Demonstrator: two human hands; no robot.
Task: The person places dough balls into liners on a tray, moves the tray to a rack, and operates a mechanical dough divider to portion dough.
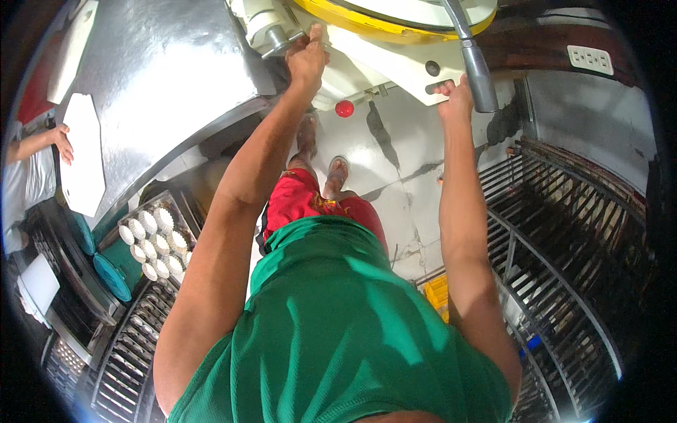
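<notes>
Head view: we are facing a cream machine [338, 81] with a yellow rim [384, 28], which is standing at the top middle. Along our left, a shiny metal table [176, 70] is running up to the machine, its edge curving toward our left forearm. On our right, a dark slatted rack [557, 282] is taking up the side below the wall. Between table and rack, the tiled floor [395, 190] is leaving a narrow strip of open room, our sandalled feet standing on its left part. Behind our left elbow, a tray [185, 211] with white fluted cups [151, 243] is sitting close by.

Our left hand [308, 62] is bending its fingers around the right end of a metal crossbar [283, 44], the contact partly hiding behind the hand. Our right hand [455, 100] is hooking its fingers through a slot in the cream plate [402, 60], gripping that corner. Just beside it, a grey lever handle [479, 74] is hanging down. A red button [344, 108] is showing below the plate, well apart from both hands. Across the table, a co-worker's hand [63, 144] is touching a white board [83, 155].
</notes>
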